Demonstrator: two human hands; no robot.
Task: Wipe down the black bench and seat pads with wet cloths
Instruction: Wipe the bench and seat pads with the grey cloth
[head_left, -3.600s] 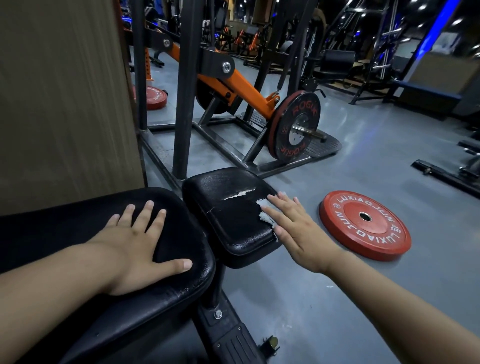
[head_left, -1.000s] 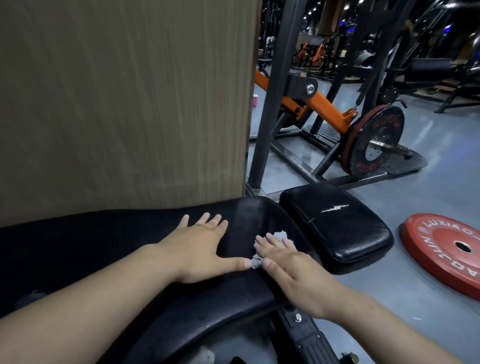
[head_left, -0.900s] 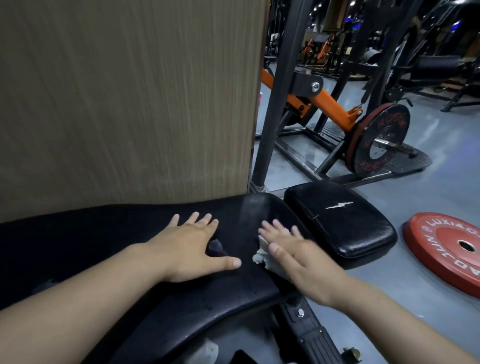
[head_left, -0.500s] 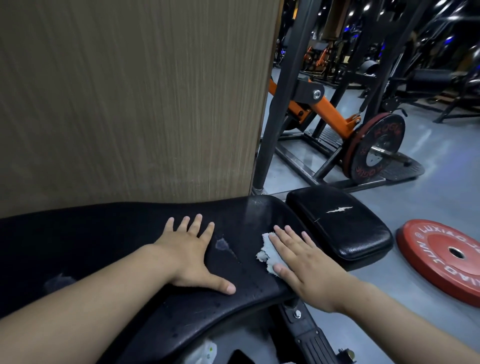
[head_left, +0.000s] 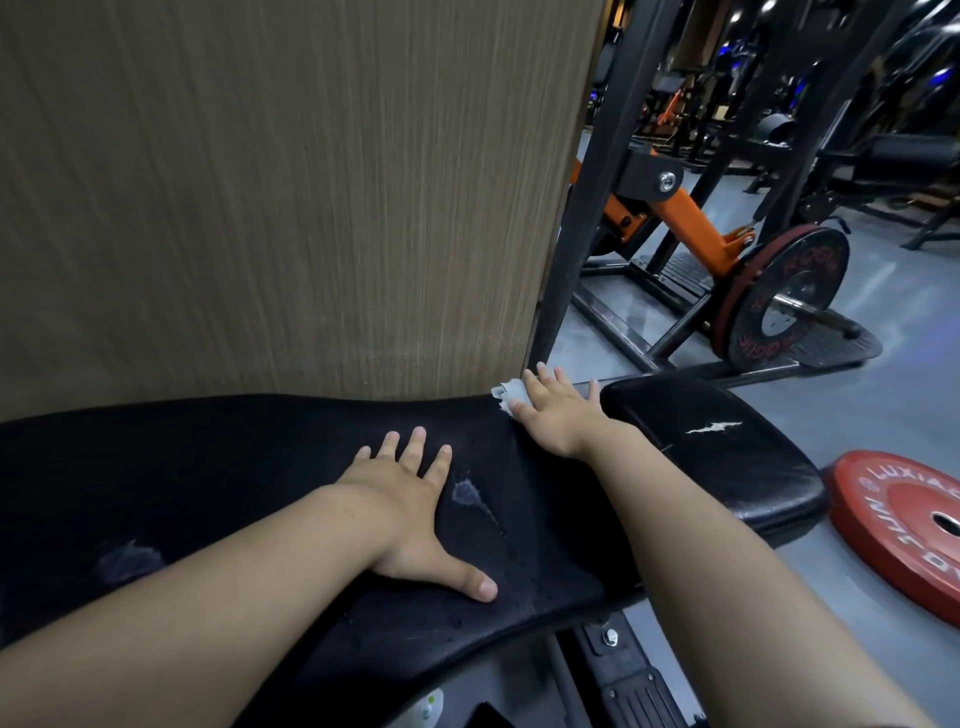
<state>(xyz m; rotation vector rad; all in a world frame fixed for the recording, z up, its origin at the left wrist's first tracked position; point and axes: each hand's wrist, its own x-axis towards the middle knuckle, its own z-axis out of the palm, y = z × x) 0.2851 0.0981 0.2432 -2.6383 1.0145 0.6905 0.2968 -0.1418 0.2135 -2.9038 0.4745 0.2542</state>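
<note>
— Two hands are on the bench (head_left: 208, 467). Report each, nearest first.

— Item 1, the left hand (head_left: 410, 499): flat on the middle of the pad, fingers straight and spread, thumb out toward the near edge. No cloth shows under it. Item 2, the right hand (head_left: 556, 415): farther off, at the far right corner of the bench. Its fingers are straight and slightly apart, pressing a white cloth (head_left: 506, 395) onto the edge. A crumpled end of the cloth sticks out on the thumb side.

— Which step is this?

— By judgement, wiping the far corner of the bench, just beside the seat pad (head_left: 727, 457), with the left hand bracing.

— What does the next move call for?

— Probably a flat, even stroke back along the bench, keeping the cloth from bunching. The left hand would need to lift clear of the path. On the seat pad, a tear (head_left: 714, 427) could snag the cloth.

— What cannot be confirmed?

— Most of the cloth is hidden under the palm. A pale patch (head_left: 467, 491) beside the left hand may be damp or wear; I cannot tell which. The left end of the bench is cut off. The red plate (head_left: 909, 519) is cropped at the right edge. The panel (head_left: 285, 208) blocks everything behind the bench.
</note>
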